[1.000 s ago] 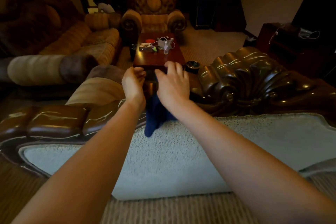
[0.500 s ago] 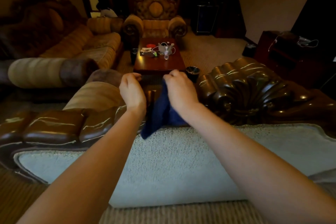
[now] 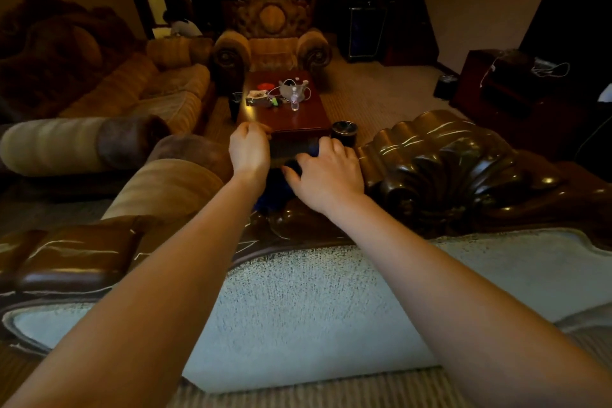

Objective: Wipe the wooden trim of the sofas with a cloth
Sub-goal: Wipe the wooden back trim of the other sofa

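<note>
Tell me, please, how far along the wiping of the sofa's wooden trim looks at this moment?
Nothing can be judged finished; cleaned wood is not distinguishable. In hand: the left hand and right hand both grip the blue cloth on the top rail, beside the carved shell crest. Left, apparently: that crest, the glossy trim on the left, and the far armchair's carved frame.

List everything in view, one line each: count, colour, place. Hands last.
cloth: one, dark blue, on the carved trim between the hands
wooden trim: one, glossy dark brown, along the near sofa's back
near sofa back panel: one, pale grey, below the trim
long sofa: one, tan striped, left
armchair: one, tan with carved wood, far centre
coffee table: one, reddish brown, centre, small items on it
left hand: one, fingers curled, at the cloth
right hand: one, on the cloth
</note>
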